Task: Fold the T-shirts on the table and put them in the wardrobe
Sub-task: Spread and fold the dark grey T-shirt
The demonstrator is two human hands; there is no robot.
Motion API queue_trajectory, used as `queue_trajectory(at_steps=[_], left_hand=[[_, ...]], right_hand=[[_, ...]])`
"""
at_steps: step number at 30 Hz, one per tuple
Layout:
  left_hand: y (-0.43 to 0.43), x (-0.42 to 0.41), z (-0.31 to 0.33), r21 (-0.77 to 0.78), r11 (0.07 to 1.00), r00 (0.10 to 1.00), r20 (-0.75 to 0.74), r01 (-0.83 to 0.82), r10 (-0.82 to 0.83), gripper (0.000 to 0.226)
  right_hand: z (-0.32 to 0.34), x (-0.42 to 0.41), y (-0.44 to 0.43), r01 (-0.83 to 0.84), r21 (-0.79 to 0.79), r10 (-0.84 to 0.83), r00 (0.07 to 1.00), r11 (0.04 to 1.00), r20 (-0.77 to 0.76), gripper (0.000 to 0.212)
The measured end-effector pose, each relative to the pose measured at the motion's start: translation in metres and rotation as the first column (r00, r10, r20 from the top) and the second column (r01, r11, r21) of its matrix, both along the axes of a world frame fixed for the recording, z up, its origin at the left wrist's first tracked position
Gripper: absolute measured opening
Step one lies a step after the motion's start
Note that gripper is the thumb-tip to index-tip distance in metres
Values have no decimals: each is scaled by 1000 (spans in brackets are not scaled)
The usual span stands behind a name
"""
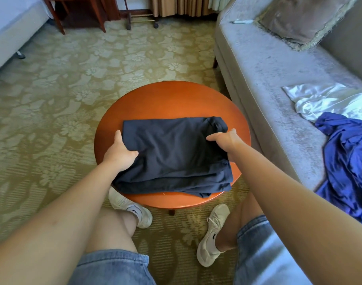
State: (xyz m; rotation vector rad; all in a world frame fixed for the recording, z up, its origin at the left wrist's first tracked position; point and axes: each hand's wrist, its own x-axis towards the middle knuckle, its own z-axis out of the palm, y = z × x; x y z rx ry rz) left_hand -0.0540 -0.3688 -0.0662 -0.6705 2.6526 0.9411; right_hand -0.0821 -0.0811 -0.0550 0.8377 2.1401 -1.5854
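Denim shorts (112, 266), worn by a seated person, bare knees apart; both forearms reach forward over them.

Pale lace-up shoes (212, 233), one pair, planted on the carpet (52, 99) at the table's near rim. Carpet is olive with a pale flower pattern.

Table (171, 99): round, orange-brown polished wood, set between the knees and just beside the sofa.

T-shirt (174, 153): dark navy, folded to a rough rectangle of several layers, lying flat on the table top. Its near edge reaches the table's near rim and hangs slightly over it.

Left hand (119, 153): grips the T-shirt's left edge, thumb pressed on top of the fabric, fingers running along and under the side.

Right hand (225, 141): grips the right edge, thumb laid across the top, fingers curled round the side of the stack.

Sofa (268, 83): grey, to the right. On its seat lie a white satin cloth (324, 99) and, touching it, a crumpled blue cloth (346, 157) that drapes over the front edge. Farther back: a fringed cushion (299, 19) leaning on the backrest and a pen (240, 22).

Far side: dark wooden chair legs (60, 19), a tan curtain (176, 5), the corner of a bed (9, 21) at left.
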Motion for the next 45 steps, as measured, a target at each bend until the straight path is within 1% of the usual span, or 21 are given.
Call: queue_trajectory(at_steps=[3,5,8,10,12,13,15,17,19,23,28,32,34,36,39,42,43,45], left_hand=[[0,16,-2,17,998,998,-20,61,-61,83],[1,25,-2,25,996,995,-38,88,-87,80],[3,36,5,43,993,993,-42,114,-112,73],[5,43,16,39,989,988,-64,142,-139,68],[8,48,28,30,985,980,-113,169,-165,66],[9,51,36,21,982,973,-144,187,-182,64],[11,53,47,12,978,960,-196,208,-202,60],[15,56,61,18,975,944,-253,222,-210,55],[21,62,78,12,973,927,-305,232,-218,48],[43,71,108,4,965,888,-392,262,-240,45],[97,86,148,-32,919,805,-471,393,-360,47],[162,104,170,-21,832,717,-495,555,-491,52],[201,117,175,-11,768,673,-474,640,-568,57],[239,131,177,3,692,619,-450,722,-643,63],[293,159,181,74,578,549,-431,812,-716,74],[342,195,186,195,449,488,-402,872,-775,97],[359,206,186,214,402,455,-400,890,-795,98],[391,233,185,220,303,370,-412,927,-833,88]], right_hand=[[0,21,3,-18,14,18,1000,1000,-6,96],[0,33,7,-28,-4,28,1000,1000,-3,92],[-2,52,12,-6,-99,7,1000,995,7,94],[-6,65,14,52,-188,-56,998,981,-14,91],[1,81,10,87,-203,-100,994,975,-53,88],[8,90,8,72,-169,-89,991,983,-96,87],[20,103,6,0,-40,-8,980,999,-201,80],[28,114,9,-35,91,64,940,995,-336,75],[41,126,13,-49,174,123,887,983,-444,69],[70,147,36,23,269,129,836,963,-533,54],[108,187,84,181,309,45,797,934,-602,50],[134,245,130,352,370,-44,773,860,-633,51],[142,282,157,420,397,-94,774,816,-627,52],[149,318,185,480,414,-154,775,773,-612,53],[164,379,226,586,425,-270,753,690,-600,52],[178,450,260,674,446,-363,714,589,-599,52],[181,474,271,697,456,-388,700,553,-600,52],[181,518,289,739,466,-459,670,486,-583,51]])
